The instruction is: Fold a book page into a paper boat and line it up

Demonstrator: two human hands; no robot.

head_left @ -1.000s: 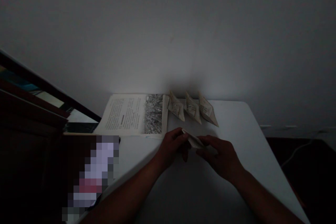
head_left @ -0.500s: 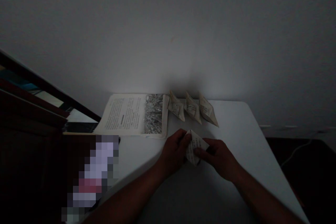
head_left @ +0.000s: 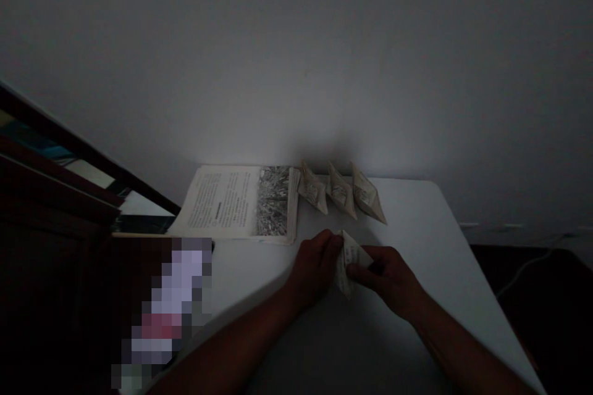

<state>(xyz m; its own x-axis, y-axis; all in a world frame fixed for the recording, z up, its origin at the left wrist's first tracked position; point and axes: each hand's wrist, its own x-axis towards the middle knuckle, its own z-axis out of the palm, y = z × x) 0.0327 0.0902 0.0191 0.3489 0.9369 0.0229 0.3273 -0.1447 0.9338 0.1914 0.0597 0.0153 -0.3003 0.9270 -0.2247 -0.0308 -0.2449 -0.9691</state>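
Observation:
A small folded piece of printed paper (head_left: 351, 257) is held between my two hands over the white table. My left hand (head_left: 317, 265) pinches its left side, thumb near the upper corner. From the right, my right hand (head_left: 389, 274) grips it with the thumb on its front face and the fingers behind. The paper's lower tip points down towards me. Just beyond my hands stand three folded paper boats in a row: a left one (head_left: 314, 190), a middle one (head_left: 341, 193) and a right one (head_left: 367, 193).
An open book (head_left: 227, 200) with a printed page and a dark picture lies at the table's back left, against the wall. A blurred-out object (head_left: 173, 296) is at the left edge. The white table (head_left: 417, 216) ends at the right, where a cable (head_left: 523, 268) runs.
The folded paper has turned and looks narrower, with its lower tip now more pointed. My left hand has moved slightly right, and its fingers have shifted on the paper.

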